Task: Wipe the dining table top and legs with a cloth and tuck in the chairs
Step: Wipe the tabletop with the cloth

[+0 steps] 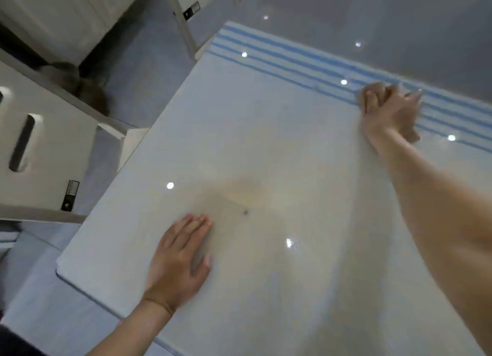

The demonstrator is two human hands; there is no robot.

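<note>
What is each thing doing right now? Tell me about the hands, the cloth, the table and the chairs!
Left hand: open, pressed flat on the cloth.
Right hand: closed in a grip on the cloth near its blue stripes.
Cloth: spread wide over the table top, with a small dark speck.
Table: shiny, mostly covered by the cloth.
Chairs: white, standing apart from the table's left side, not tucked in.

Glossy pale grey tiled floor (399, 15) dotted with small bright ceiling-light reflections (357, 44). At left, white panelled furniture with a dark oval slot (22, 142); farther back, another white cabinet-like piece (66, 15), blurred.
</note>
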